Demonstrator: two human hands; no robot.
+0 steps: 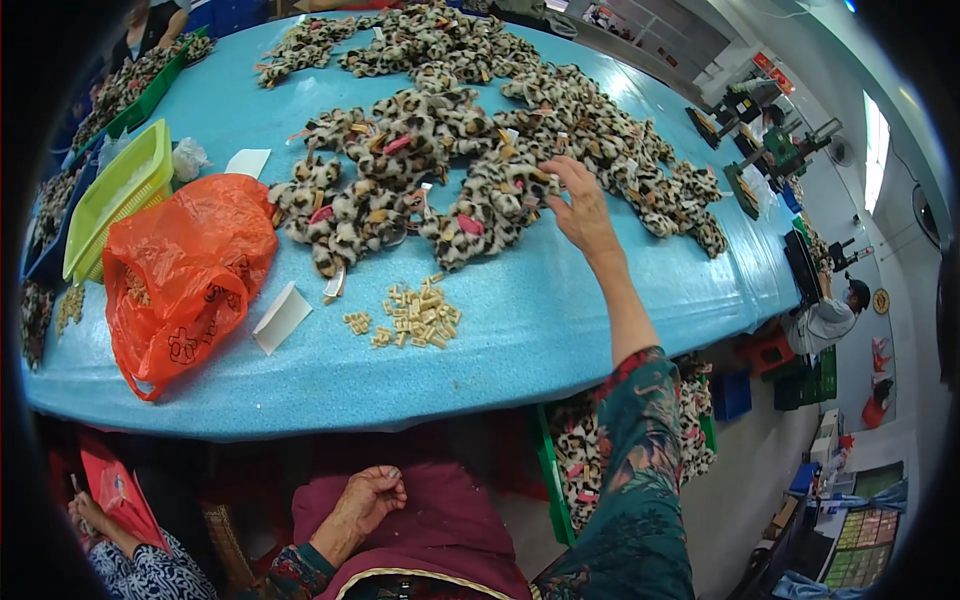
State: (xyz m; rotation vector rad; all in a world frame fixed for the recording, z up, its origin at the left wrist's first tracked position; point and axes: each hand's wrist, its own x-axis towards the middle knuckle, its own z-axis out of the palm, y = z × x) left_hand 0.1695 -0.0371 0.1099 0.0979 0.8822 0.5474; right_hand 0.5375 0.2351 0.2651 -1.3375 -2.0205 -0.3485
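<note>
My right hand reaches out over the blue table, its fingers on the near edge of a big heap of leopard-print plush pieces with pink patches. Whether it grips one of them cannot be told. My left hand rests in my lap on dark red cloth, fingers curled loosely with nothing visible in them. A small pile of tan wooden pegs lies on the table in front of me, between the two hands.
An orange plastic bag sits at the left, with a yellow-green basket behind it. White paper slips lie near the bag. A green crate of plush pieces stands below the table. Another person's hands show at lower left.
</note>
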